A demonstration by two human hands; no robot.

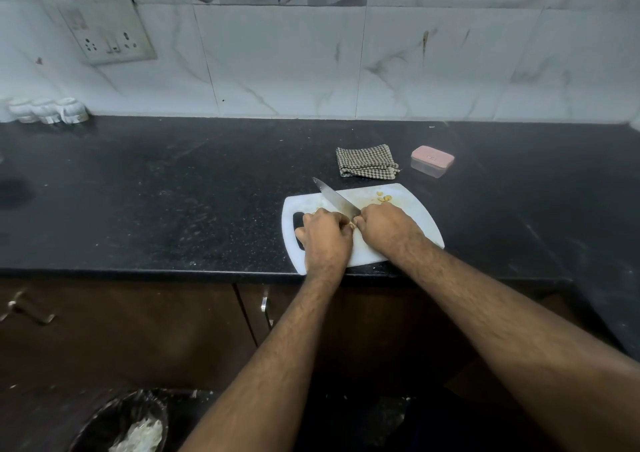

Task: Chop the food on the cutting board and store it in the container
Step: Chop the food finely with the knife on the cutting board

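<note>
A white cutting board lies at the front edge of the black counter. My right hand grips the handle of a knife, whose blade points up and to the left across the board. My left hand is curled over a small pale piece of food right beside the blade. A few cut yellowish pieces lie near the board's far edge. A small clear container with a pink lid, shut, stands behind the board to the right.
A folded checked cloth lies just behind the board. Small white jars stand at the far left against the tiled wall. Below the counter are brown cabinet doors and a lined bin.
</note>
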